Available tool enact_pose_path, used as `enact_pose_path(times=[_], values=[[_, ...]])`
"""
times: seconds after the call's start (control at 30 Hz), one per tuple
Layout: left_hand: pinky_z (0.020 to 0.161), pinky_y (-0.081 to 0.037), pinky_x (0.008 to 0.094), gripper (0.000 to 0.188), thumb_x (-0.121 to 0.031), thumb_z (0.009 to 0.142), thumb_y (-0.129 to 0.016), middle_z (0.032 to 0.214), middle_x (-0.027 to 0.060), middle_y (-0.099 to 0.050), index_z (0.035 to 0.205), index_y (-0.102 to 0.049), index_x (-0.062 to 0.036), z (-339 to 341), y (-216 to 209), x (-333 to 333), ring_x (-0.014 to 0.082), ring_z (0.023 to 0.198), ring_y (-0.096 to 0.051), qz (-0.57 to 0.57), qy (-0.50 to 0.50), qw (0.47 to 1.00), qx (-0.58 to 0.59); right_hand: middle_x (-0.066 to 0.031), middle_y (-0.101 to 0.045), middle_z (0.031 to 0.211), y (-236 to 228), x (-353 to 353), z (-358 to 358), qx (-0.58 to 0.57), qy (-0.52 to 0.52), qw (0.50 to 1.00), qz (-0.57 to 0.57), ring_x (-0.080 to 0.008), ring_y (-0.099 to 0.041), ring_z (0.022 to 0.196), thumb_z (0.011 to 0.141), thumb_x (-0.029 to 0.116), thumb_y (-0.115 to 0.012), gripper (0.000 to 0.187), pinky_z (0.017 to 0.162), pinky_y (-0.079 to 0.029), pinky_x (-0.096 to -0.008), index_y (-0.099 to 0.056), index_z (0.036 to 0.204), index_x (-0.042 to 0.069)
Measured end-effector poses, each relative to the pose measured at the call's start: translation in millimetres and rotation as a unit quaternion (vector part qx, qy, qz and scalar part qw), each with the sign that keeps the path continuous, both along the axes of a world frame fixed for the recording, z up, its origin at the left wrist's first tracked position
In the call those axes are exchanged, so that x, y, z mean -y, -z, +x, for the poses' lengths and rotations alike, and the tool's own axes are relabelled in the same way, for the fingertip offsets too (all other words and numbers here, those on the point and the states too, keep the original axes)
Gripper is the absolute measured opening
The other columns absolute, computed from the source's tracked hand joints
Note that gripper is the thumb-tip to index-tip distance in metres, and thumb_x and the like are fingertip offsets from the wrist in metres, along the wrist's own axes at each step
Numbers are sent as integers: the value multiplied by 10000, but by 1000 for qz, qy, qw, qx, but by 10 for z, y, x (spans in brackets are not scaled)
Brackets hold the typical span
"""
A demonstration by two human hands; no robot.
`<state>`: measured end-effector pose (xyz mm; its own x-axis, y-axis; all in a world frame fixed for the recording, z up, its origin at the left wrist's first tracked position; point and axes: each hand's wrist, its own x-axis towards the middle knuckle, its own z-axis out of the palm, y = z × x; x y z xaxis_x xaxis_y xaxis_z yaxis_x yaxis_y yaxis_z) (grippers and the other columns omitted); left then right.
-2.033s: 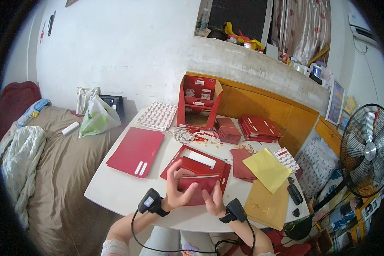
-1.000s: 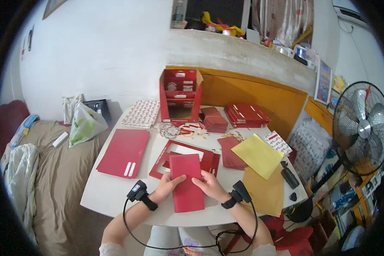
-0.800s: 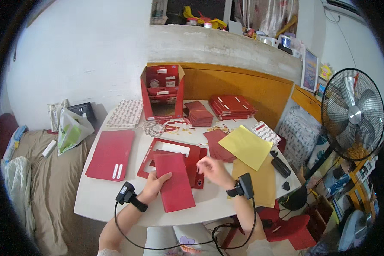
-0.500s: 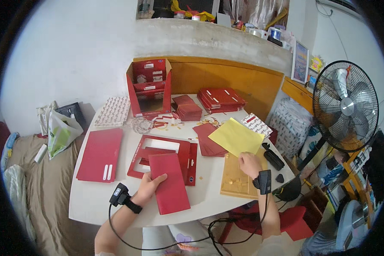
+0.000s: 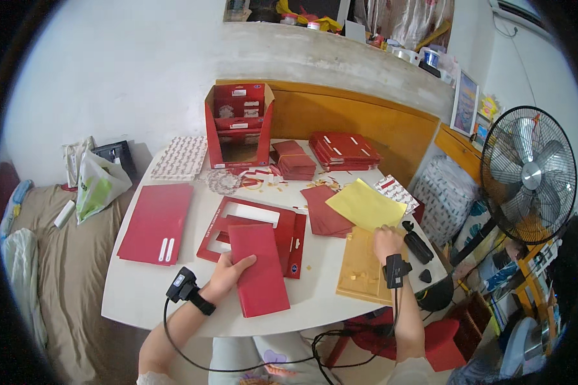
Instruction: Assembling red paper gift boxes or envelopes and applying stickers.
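Note:
My left hand [image 5: 228, 277] grips a red folded card [image 5: 261, 273] by its left edge, thumb on top. The card is held over the near edge of a red cardboard frame [image 5: 295, 247] with a white cut-out. At the right, my right hand [image 5: 387, 242] is closed just below a yellow sheet [image 5: 366, 205], over the far part of a tan board [image 5: 359, 273]. Its fingertips are curled out of sight, so what they hold cannot be made out. Small tan bits [image 5: 359, 276] lie on the board.
Red sheets [image 5: 154, 221] lie at the left. Behind stand a red display box [image 5: 239, 128], a patterned stack [image 5: 180, 157], small red cards [image 5: 293, 160] and stacked red packets [image 5: 343, 151]. A black case [image 5: 417, 247] lies by the right edge; a fan [image 5: 526, 173] stands beyond.
The view has shifted slightly. My left hand still holds the red card in about the same place, and my right hand remains closed by the yellow sheet.

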<state>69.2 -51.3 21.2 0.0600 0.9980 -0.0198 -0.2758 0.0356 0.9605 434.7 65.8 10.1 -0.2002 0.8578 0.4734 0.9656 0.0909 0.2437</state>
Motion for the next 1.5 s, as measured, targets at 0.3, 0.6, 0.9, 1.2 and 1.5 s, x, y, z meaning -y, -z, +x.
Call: enact_pose_path(times=[0.3, 0.6, 0.9, 1.2, 1.5], values=[[699, -476, 256, 256, -128, 823, -523, 933, 97, -590, 1008, -517, 49, 6, -74, 34, 137, 807, -580, -6, 13, 1000, 7, -96, -521, 717, -84, -393, -210, -78, -79, 988, 108, -282, -555, 690, 686, 70, -521, 39, 576, -454, -377, -538, 663, 44], [689, -478, 254, 258, -125, 823, -521, 927, 97, -591, 1008, -515, 54, -7, -49, 18, 135, 801, -581, -14, 15, 1000, -8, -145, -571, 808, -103, -401, 87, -336, -204, 919, 34, -300, -560, 759, 751, 24, -483, 107, 653, -443, -363, -572, 808, 11], [676, -471, 251, 237, -126, 819, -530, 900, 88, -597, 974, -537, 52, 11, 7, -25, 124, 778, -576, 11, 13, 1000, -4, -213, -557, 789, 120, -168, 509, -147, -53, 987, -41, -371, -542, 734, 759, 158, -497, 175, 650, -448, -427, -543, 768, -11], [695, -472, 263, 262, -123, 818, -531, 925, 94, -593, 1008, -517, 58, -11, 7, -4, 133, 793, -576, 7, 2, 1000, -2, -172, -575, 878, -99, 197, 65, -161, -68, 976, -132, -340, -555, 799, 721, 234, -578, 278, 694, -451, -406, -558, 882, 9], [673, -469, 243, 261, -138, 823, -526, 916, 92, -593, 998, -523, 57, -24, -32, -9, 121, 776, -575, 9, 9, 1000, -20, -129, -596, 856, -108, 272, -113, -199, -135, 966, -94, -298, -552, 827, 693, 265, -624, 303, 717, -443, -369, -590, 895, 41]])
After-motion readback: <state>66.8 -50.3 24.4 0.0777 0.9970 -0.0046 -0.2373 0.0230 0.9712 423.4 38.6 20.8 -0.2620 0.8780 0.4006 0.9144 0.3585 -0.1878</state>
